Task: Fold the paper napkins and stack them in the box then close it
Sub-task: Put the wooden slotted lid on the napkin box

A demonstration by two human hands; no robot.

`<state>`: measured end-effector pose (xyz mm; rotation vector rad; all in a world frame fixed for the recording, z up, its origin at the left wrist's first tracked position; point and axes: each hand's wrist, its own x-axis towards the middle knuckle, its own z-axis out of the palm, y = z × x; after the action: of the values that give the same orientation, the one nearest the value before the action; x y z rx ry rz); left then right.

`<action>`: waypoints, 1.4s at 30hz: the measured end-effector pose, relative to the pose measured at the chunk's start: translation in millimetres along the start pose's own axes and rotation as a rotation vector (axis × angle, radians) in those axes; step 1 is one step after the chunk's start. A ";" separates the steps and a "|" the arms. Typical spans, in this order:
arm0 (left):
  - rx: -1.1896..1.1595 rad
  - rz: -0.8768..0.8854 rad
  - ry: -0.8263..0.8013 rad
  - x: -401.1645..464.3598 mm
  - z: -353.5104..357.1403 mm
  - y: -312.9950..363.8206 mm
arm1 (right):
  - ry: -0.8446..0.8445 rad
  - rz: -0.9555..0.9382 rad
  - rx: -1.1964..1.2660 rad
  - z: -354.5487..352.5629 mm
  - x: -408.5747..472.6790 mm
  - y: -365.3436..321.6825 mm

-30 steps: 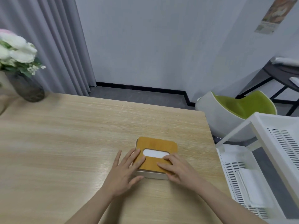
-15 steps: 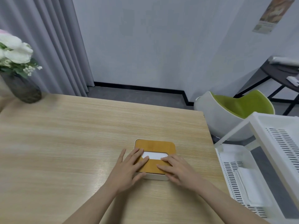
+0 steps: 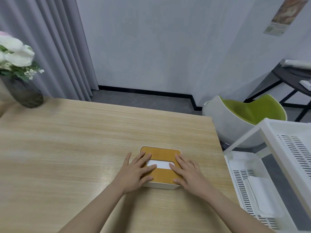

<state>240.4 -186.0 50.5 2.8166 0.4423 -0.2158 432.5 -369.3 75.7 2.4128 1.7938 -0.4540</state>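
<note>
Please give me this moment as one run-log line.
stage: closing box | lid: seated on box | left hand: flat on lid | right hand: flat on lid | napkin: white in slot

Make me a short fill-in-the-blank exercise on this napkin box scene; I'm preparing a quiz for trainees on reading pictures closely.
1. Both hands, the left hand and the right hand, lie flat on the box's ____ lid.
2. Through the slot in the lid shows something ____ in colour, the napkin.
3. The box stands on the ____.
4. At the table's far left corner stands a vase of ____.

Missing words: wooden; white; table; flowers
</note>
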 end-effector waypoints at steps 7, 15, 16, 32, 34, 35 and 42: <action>0.048 -0.019 -0.077 11.2 -3.1 -1.3 | -0.014 0.023 0.033 2.0 2.2 -3.5; 0.057 -0.020 -0.089 9.7 1.2 1.6 | -0.001 0.039 0.181 4.0 1.0 -5.6; 0.055 -0.020 -0.091 8.5 1.2 2.0 | 0.000 0.041 0.180 3.7 0.5 -6.0; 0.064 -0.014 -0.073 9.0 -4.1 9.1 | 0.045 0.075 0.148 7.5 -5.8 -9.7; 0.073 -0.018 -0.091 10.7 -4.7 7.9 | 0.043 0.076 0.126 7.5 -5.1 -9.4; 0.077 -0.018 -0.102 11.4 -5.2 7.5 | 0.036 0.078 0.115 7.2 -4.8 -9.0; 0.006 -0.020 -0.114 16.7 -11.6 3.5 | -0.044 0.065 0.049 -5.8 2.7 -4.8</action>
<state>258.4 -181.1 59.2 2.7891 0.4453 -0.3800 429.6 -363.9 80.8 2.4647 1.7000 -0.5457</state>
